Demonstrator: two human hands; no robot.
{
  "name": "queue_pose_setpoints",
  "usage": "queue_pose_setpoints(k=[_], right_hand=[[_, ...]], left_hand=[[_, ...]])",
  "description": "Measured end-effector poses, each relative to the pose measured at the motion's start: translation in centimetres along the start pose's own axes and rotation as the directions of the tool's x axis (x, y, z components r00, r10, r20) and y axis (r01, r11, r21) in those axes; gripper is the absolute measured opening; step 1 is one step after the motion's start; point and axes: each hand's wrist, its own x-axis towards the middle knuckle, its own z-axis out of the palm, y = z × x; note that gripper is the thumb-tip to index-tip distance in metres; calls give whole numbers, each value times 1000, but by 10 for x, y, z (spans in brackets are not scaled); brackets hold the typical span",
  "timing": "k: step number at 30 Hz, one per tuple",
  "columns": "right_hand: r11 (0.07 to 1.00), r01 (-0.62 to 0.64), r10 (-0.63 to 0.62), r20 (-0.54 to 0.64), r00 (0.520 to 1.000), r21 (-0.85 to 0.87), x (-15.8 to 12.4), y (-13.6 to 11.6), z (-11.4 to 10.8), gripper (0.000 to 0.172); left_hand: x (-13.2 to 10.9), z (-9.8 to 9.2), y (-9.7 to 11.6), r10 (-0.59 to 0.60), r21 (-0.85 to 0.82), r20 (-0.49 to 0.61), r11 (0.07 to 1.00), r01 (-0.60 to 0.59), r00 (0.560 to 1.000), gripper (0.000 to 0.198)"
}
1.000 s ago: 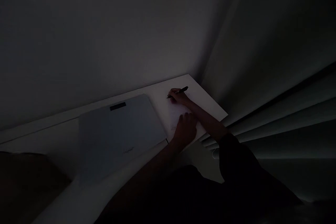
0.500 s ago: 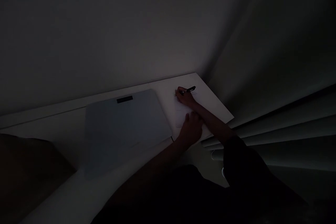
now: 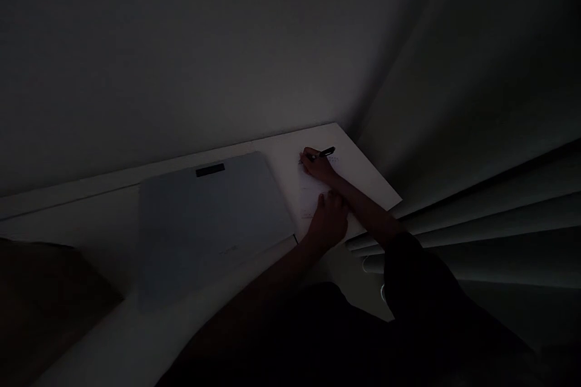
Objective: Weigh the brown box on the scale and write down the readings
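Note:
The scene is very dim. My right hand (image 3: 318,166) is closed round a dark pen (image 3: 325,152), with the tip down on a white sheet of paper (image 3: 313,199) near the far right corner of a white desk (image 3: 358,163). My left hand (image 3: 330,222) rests on the lower part of the same sheet, fingers curled loosely and pressed on the paper. Faint writing shows on the sheet beside both hands.
A closed grey laptop (image 3: 213,217) with a dark strip near its far edge lies left of the paper. Walls meet behind the desk corner. Horizontal blind slats (image 3: 476,217) run along the right. A dark shape (image 3: 45,290) sits at the lower left.
The view has shifted slightly; my right hand with the pen has edged a little along the line on the paper. My left hand stays on the sheet.

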Motion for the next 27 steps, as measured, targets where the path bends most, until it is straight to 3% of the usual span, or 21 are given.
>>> queue_pose_setpoints(k=[18, 24, 27], right_hand=[[1000, -31, 31, -36, 999, -3, 2, 5, 0, 27], [998, -66, 66, -40, 997, 17, 0, -2, 0, 26], [1000, -16, 13, -94, 995, -25, -5, -10, -5, 30]], left_hand=[[0, -1, 0, -2, -8, -1, 1000, 2, 1000, 41], [0, 4, -1, 3, -4, -18, 1000, -3, 1000, 41], [0, 3, -1, 9, 1, -27, 1000, -9, 1000, 41]])
